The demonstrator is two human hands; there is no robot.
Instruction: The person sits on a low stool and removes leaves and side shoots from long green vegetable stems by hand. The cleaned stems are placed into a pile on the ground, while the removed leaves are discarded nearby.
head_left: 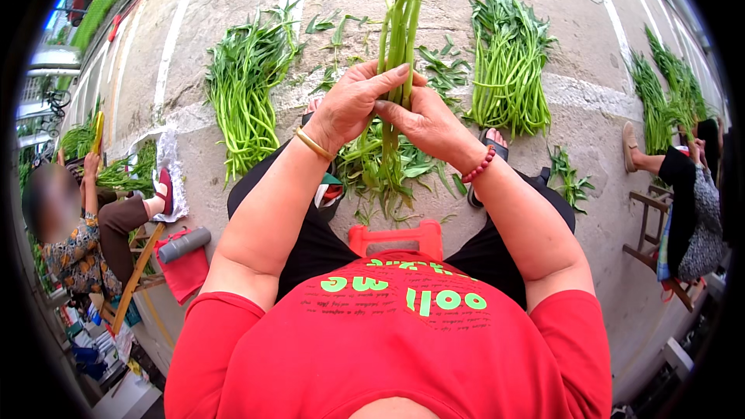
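Note:
Both of my hands close around a small bunch of thick green stems (400, 20), probably water spinach. My left hand (350, 99) grips it from the left, the thumb lying across the stems. From the other side my right hand (426, 125) wraps the same bunch just below, with its thumb meeting the left fingers. The bare stem ends point away from me. Below my hands, the bunch's lower end hangs over a pile of loose leaves (416, 163) on the ground between my feet, where the two are hard to tell apart.
Large piles of leafy greens lie at left (247, 87) and right (511, 64), with scattered leaves (445, 67) between. A red plastic stool (396, 235) is under me. Seated people (87, 233) work at both sides. A grey bottle (185, 244) lies on a red bag (183, 273).

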